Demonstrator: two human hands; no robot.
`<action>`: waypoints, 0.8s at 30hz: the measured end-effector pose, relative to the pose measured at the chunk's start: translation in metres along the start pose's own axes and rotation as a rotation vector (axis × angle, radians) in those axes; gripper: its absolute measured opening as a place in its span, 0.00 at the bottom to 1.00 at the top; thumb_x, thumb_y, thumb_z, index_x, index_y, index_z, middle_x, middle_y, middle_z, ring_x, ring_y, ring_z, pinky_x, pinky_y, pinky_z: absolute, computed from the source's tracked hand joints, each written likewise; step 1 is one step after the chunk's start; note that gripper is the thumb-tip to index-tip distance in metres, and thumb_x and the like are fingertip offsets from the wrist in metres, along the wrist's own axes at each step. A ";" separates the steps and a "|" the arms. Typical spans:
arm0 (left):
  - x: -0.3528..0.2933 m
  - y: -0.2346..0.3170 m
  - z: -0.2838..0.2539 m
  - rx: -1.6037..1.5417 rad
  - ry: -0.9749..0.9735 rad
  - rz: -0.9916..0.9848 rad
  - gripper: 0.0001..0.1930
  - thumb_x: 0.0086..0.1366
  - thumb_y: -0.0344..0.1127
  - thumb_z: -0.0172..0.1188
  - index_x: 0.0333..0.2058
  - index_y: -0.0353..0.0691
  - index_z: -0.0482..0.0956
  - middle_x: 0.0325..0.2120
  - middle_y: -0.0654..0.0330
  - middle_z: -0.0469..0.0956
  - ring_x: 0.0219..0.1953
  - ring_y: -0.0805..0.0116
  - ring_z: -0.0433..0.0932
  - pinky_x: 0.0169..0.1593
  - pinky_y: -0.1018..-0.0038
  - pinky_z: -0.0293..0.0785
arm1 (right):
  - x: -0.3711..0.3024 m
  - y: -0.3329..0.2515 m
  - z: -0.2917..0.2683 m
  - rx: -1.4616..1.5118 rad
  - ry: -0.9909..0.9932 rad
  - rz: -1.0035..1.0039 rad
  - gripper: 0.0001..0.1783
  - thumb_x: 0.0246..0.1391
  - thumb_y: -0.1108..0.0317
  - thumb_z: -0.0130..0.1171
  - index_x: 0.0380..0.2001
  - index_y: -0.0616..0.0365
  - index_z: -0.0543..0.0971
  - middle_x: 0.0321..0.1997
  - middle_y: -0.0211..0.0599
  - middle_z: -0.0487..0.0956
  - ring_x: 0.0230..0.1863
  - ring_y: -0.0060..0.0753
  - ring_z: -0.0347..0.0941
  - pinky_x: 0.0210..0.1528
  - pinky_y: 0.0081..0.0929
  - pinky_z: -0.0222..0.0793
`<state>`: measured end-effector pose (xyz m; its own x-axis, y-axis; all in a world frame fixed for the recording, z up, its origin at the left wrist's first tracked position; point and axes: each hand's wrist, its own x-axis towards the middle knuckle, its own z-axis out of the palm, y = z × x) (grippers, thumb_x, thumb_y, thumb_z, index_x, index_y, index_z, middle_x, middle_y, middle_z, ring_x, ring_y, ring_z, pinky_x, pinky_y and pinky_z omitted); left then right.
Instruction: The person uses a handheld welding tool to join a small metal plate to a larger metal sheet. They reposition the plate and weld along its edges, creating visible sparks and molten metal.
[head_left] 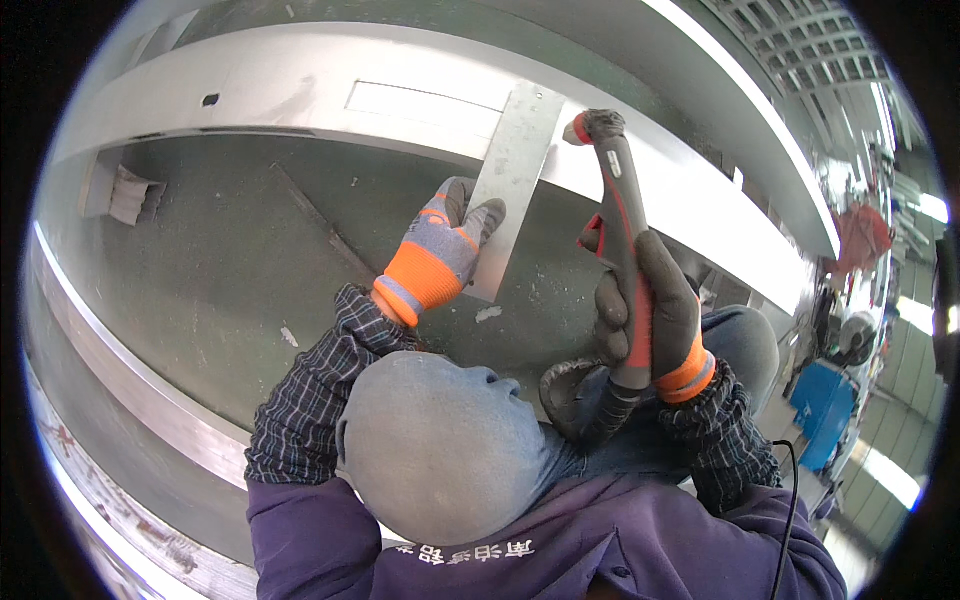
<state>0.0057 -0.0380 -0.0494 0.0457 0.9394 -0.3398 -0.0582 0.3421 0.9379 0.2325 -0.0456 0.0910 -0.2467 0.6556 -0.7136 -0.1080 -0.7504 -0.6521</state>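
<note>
My left hand point(435, 245), in a grey and orange work glove, grips the edge of a flat metal strip point(520, 150). The strip slants from the hand up across a long pale metal beam point(270, 80), its far end resting on the beam's face. In my right hand point(655, 310), also gloved, is a grey and red welding torch point(625, 200). Its bent, dark-wrapped head points up and left, above the beam and right of the strip, touching neither. A finger lies by the red trigger. From its lower end a thick black hose point(610, 410) loops over my lap.
A rectangular outline point(430, 105) and a small dark hole point(210, 100) show on the beam. A thin rod point(320, 220) lies on the green surface inside the frame. Further metal rails point(130, 370) run at the left. A blue box point(822, 405) stands at the right.
</note>
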 end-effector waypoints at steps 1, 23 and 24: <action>0.003 -0.007 0.006 -0.021 0.030 0.017 0.16 0.74 0.42 0.61 0.48 0.34 0.76 0.38 0.59 0.82 0.39 0.76 0.76 0.43 0.76 0.75 | 0.000 0.001 -0.002 0.021 0.006 0.010 0.35 0.68 0.36 0.48 0.60 0.57 0.71 0.22 0.29 0.73 0.14 0.24 0.70 0.15 0.22 0.67; 0.005 -0.013 0.010 0.312 0.112 0.039 0.16 0.74 0.44 0.61 0.46 0.35 0.77 0.31 0.61 0.81 0.28 0.76 0.74 0.32 0.73 0.74 | 0.010 -0.005 0.000 -0.018 0.019 0.034 0.37 0.64 0.33 0.53 0.58 0.56 0.74 0.25 0.29 0.73 0.17 0.23 0.70 0.18 0.25 0.69; 0.006 -0.017 0.010 0.316 0.123 0.050 0.16 0.74 0.44 0.61 0.46 0.35 0.77 0.32 0.60 0.81 0.29 0.76 0.74 0.32 0.73 0.74 | 0.010 -0.005 0.001 -0.033 0.027 0.029 0.37 0.64 0.33 0.53 0.58 0.56 0.74 0.25 0.29 0.73 0.17 0.23 0.70 0.18 0.25 0.69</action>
<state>0.0170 -0.0383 -0.0670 -0.0711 0.9571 -0.2808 0.2556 0.2896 0.9224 0.2298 -0.0352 0.0876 -0.2227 0.6360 -0.7389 -0.0695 -0.7663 -0.6387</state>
